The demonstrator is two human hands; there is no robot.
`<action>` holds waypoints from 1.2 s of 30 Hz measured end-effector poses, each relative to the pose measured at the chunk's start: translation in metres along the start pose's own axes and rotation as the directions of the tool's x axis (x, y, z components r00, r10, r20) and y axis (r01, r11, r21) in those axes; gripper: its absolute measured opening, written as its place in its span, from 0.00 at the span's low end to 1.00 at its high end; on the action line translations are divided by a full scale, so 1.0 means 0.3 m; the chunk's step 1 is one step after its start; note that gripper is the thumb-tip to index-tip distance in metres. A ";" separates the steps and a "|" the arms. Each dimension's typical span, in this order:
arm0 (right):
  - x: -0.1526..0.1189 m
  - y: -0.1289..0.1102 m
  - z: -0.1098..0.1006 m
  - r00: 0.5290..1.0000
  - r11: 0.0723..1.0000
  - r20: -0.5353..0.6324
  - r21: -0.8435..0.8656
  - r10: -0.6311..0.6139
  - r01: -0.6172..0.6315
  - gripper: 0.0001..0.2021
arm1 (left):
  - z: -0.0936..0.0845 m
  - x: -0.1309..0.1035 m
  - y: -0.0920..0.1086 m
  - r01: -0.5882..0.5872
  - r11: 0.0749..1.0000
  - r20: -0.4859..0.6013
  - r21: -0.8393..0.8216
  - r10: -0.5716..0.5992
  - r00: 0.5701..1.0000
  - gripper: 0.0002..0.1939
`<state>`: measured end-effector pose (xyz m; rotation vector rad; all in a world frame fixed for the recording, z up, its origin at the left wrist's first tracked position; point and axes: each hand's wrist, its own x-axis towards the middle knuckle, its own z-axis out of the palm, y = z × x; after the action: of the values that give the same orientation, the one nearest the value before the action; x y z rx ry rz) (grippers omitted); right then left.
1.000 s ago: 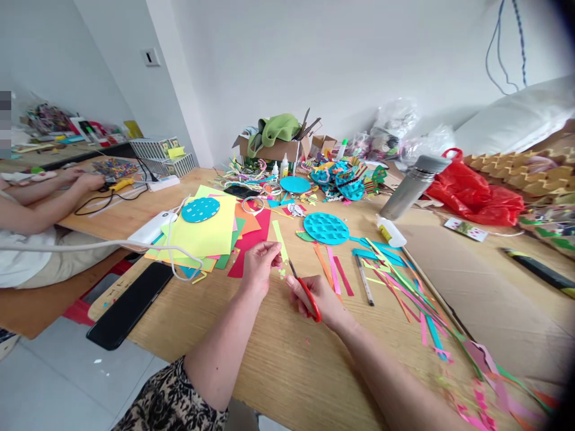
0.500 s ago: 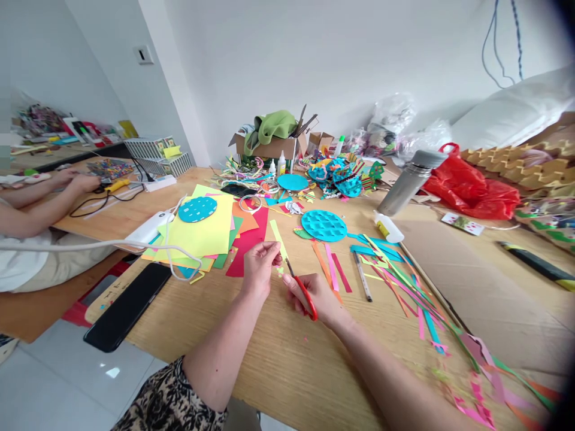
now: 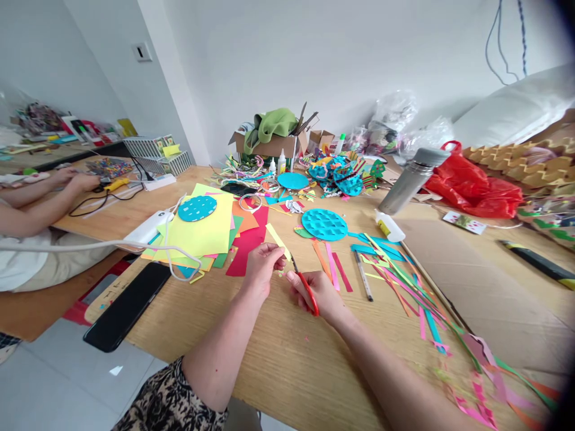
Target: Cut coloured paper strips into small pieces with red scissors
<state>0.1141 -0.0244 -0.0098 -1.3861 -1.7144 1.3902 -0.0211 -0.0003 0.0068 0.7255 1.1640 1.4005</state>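
Note:
My left hand pinches a narrow pale-yellow paper strip between thumb and fingers. Red-handled scissors sit in my right hand, closed round the handles, with the blades pointing up at the strip's near end. Tiny yellow-green paper scraps lie on the table under the fingertips. Just beyond the hands is a blue oval piece with rows of raised shapes. Orange, pink and red paper strips lie to the right of the scissors.
Coloured paper sheets and a black phone are at left. To the right are a pen, a glue bottle, a steel bottle and cardboard. Another person's hands work at far left.
The yellow strip has tilted and shifted slightly left and down at its far end. The scissors have moved a little to the right, still held near the strip.

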 end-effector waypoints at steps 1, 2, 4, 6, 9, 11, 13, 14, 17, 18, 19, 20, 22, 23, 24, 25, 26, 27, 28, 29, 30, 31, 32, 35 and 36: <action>-0.001 -0.003 -0.001 1.000 1.000 -0.002 0.007 0.006 -0.006 0.28 | 0.000 -0.001 0.000 0.010 1.000 0.018 0.013 -0.010 1.000 0.10; -0.001 -0.007 -0.002 1.000 1.000 -0.005 0.013 0.013 -0.012 0.27 | -0.001 -0.001 0.000 0.021 0.999 0.036 0.028 -0.022 0.999 0.10; -0.002 -0.013 -0.005 1.000 1.000 -0.010 0.022 0.020 -0.020 0.27 | -0.002 -0.001 -0.003 0.044 0.997 0.061 0.058 -0.047 0.997 0.09; -0.002 -0.019 -0.008 1.000 1.000 -0.013 0.023 0.020 -0.020 0.28 | -0.004 0.000 -0.006 0.060 0.995 0.072 0.081 -0.066 0.995 0.09; -0.003 -0.024 -0.013 1.000 0.999 -0.009 0.040 0.021 -0.021 0.28 | -0.008 0.003 -0.007 0.100 0.994 0.106 0.044 -0.104 0.989 0.09; -0.006 -0.027 -0.015 1.000 0.997 0.010 0.076 0.028 -0.029 0.27 | -0.011 0.005 -0.006 0.147 0.989 0.145 -0.019 -0.143 0.979 0.09; -0.007 -0.028 -0.015 0.999 0.994 0.032 0.107 0.027 -0.030 0.27 | -0.013 0.006 -0.005 0.188 0.980 0.180 -0.069 -0.173 0.968 0.10; -0.008 -0.028 -0.015 0.999 0.993 0.038 0.115 0.024 -0.028 0.27 | -0.014 0.006 -0.006 0.199 0.976 0.192 -0.083 -0.180 0.965 0.10; -0.006 -0.025 -0.014 0.999 0.993 0.031 0.116 0.010 -0.014 0.27 | -0.015 0.006 -0.010 0.203 0.974 0.205 -0.099 -0.179 0.962 0.10; -0.005 -0.023 -0.014 1.000 0.994 0.025 0.112 0.009 -0.011 0.27 | -0.014 0.005 -0.013 0.201 0.974 0.209 -0.100 -0.177 0.962 0.10; -0.004 -0.022 -0.014 1.000 0.994 0.019 0.107 0.006 -0.008 0.27 | -0.013 0.005 -0.015 0.201 0.975 0.212 -0.100 -0.176 0.961 0.10; -0.003 -0.021 -0.014 1.000 0.995 0.013 0.101 0.005 -0.006 0.28 | -0.011 0.004 -0.018 0.201 0.975 0.216 -0.099 -0.176 0.960 0.11; -0.002 -0.020 -0.014 1.000 0.996 0.007 0.089 0.008 -0.008 0.28 | -0.008 0.001 -0.020 0.203 0.974 0.221 -0.097 -0.177 0.959 0.11; -0.001 -0.020 -0.015 1.000 0.996 0.003 0.085 0.012 -0.012 0.28 | -0.007 0.000 -0.021 0.202 0.974 0.221 -0.098 -0.177 0.959 0.11; -0.001 -0.021 -0.015 1.000 0.996 0.000 0.082 0.018 -0.017 0.28 | -0.006 -0.001 -0.021 0.202 0.974 0.221 -0.099 -0.177 0.959 0.11; -0.001 -0.022 -0.016 1.000 0.996 -0.004 0.081 0.024 -0.023 0.28 | -0.005 -0.002 -0.021 0.202 0.974 0.221 -0.099 -0.176 0.959 0.11; -0.001 -0.023 -0.016 1.000 0.996 -0.007 0.080 0.028 -0.027 0.28 | -0.004 -0.003 -0.021 0.202 0.974 0.220 -0.098 -0.177 0.959 0.11; -0.001 -0.024 -0.017 1.000 0.996 -0.009 0.080 0.028 -0.028 0.28 | -0.004 -0.004 -0.021 0.203 0.974 0.219 -0.097 -0.179 0.959 0.12; 0.000 -0.024 -0.017 1.000 0.996 -0.010 0.082 0.028 -0.027 0.28 | -0.004 -0.004 -0.020 0.204 0.974 0.217 -0.095 -0.180 0.959 0.12; 0.000 -0.024 -0.017 1.000 0.996 -0.010 0.085 0.026 -0.025 0.28 | -0.004 -0.005 -0.020 0.205 0.975 0.217 -0.091 -0.181 0.959 0.12; -0.001 -0.024 -0.017 1.000 0.996 -0.009 0.088 0.024 -0.024 0.28 | -0.004 -0.005 -0.020 0.205 0.975 0.217 -0.087 -0.182 0.959 0.12; -0.001 -0.024 -0.017 1.000 0.996 -0.010 0.091 0.023 -0.022 0.28 | -0.004 -0.005 -0.021 0.204 0.975 0.217 -0.083 -0.182 0.959 0.12; -0.001 -0.024 -0.017 1.000 0.995 -0.011 0.093 0.022 -0.021 0.28 | -0.004 -0.005 -0.021 0.203 0.976 0.217 -0.080 -0.182 0.959 0.11; -0.002 -0.025 -0.018 1.000 0.996 -0.013 0.088 0.027 -0.026 0.28 | -0.003 -0.007 -0.021 0.204 0.976 0.209 -0.075 -0.185 0.960 0.11; -0.002 -0.025 -0.018 1.000 0.996 -0.011 0.086 0.028 -0.027 0.28 | -0.003 -0.007 -0.021 0.207 0.976 0.204 -0.073 -0.189 0.961 0.11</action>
<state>0.1162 -0.0226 -0.0010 -1.3734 -1.6144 1.4497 -0.0191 -0.0032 0.0011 0.6458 0.9809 1.1798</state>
